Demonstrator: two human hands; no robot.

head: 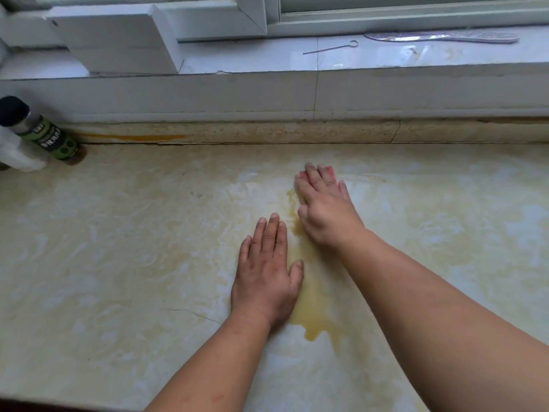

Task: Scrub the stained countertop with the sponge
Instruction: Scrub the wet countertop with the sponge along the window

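Pressing flat-fingered, the right hand [323, 203] hides most of the pink sponge [300, 175]; the left hand [266, 275] lies flat, holding nothing.

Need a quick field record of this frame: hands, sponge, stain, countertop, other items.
left hand: flat on the countertop, fingers straight, holding nothing
right hand: presses the sponge down, fingers straight
sponge: pink, mostly hidden under the fingers
stain: yellow-brown liquid streak, running between the hands toward the near edge
countertop: beige marbled
bottle: dark cap, green label, far left
sill: metal skewer
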